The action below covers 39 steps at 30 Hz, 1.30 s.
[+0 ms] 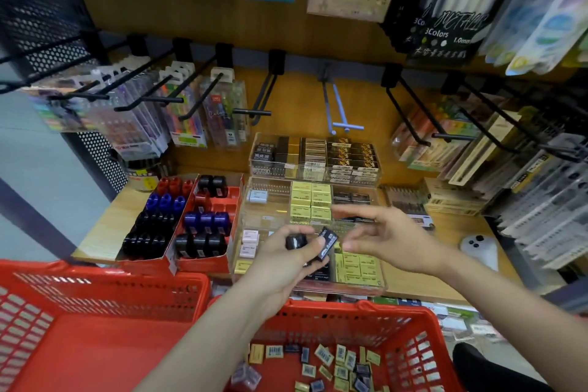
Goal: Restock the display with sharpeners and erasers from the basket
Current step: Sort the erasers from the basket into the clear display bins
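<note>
My left hand [283, 256] grips a black sharpener [295, 241] and a black boxed eraser [327, 243] above the front of the clear acrylic eraser display [270, 210]. My right hand [386, 234] hovers just to the right of them with fingers spread and relaxed, holding nothing. The display holds yellow, white and black erasers in tiers. Left of it, two red trays [234, 197] hold red, blue and black sharpeners. Below, the right red basket [404, 332] contains several loose erasers in yellow and dark wrappers.
A second red basket [105, 302] sits at the lower left. Black peg hooks [251, 111] with hanging pen packs jut out above the shelf. A white phone [480, 250] lies on the wooden shelf at the right, beside stacked boxes.
</note>
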Available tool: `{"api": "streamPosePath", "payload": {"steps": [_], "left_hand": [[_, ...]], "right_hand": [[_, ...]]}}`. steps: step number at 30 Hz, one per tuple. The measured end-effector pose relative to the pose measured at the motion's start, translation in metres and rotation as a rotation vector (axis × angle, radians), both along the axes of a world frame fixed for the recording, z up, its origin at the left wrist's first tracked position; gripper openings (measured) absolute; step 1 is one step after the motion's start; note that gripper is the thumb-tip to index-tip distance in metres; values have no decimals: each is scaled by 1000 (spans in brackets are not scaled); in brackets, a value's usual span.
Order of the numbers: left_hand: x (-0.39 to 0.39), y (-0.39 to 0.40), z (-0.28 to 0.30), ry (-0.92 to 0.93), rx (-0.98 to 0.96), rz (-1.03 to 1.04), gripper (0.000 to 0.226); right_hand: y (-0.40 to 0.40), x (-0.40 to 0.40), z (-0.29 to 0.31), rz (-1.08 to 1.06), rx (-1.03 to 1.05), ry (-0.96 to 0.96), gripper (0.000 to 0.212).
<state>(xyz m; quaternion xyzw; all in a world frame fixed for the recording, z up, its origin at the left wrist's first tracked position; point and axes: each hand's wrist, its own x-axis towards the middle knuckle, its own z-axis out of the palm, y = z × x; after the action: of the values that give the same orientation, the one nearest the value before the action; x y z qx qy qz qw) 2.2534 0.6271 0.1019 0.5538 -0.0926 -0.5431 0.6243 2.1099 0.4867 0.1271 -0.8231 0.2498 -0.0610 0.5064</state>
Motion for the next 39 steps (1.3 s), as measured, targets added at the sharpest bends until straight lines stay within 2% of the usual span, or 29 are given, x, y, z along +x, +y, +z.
{"api": "streamPosePath", "payload": {"steps": [6, 9, 12, 15, 18, 23, 27, 30, 31, 34, 36, 39], "left_hand": [[-7, 0, 5, -51, -33, -76, 20], [-1, -2, -2, 87, 32, 48, 21], [6, -5, -7, 279, 45, 136, 32], [12, -10, -13, 305, 15, 121, 40], [20, -17, -20, 194, -35, 38, 40], [31, -46, -31, -172, -5, -134, 32], [29, -74, -37, -254, 4, -114, 30], [28, -91, -41, -294, 24, -75, 24], [29, -95, -42, -243, 20, -63, 22], [27, -103, -35, -63, -4, -86, 20], [23, -106, -30, -4, -3, -139, 21], [16, -111, -24, 33, 9, -214, 23]], "right_hand": [[19, 1, -4, -38, -162, 3, 36], [-3, -5, -11, -244, -265, 59, 28], [-37, -4, -30, -519, -430, 170, 31], [-58, 11, -57, -565, -457, 238, 35], [-73, 32, -74, -595, -496, 220, 34], [-94, 57, -91, -611, -537, 222, 33], [-99, 65, -102, -640, -538, 204, 17], [-95, 57, -91, -560, -553, 113, 17], [-92, 52, -82, -482, -473, 42, 20], [-81, 33, -50, -187, -37, -73, 45], [-79, 25, -42, -81, -34, -68, 55], [-80, 16, -41, -96, -173, -62, 48]]}}
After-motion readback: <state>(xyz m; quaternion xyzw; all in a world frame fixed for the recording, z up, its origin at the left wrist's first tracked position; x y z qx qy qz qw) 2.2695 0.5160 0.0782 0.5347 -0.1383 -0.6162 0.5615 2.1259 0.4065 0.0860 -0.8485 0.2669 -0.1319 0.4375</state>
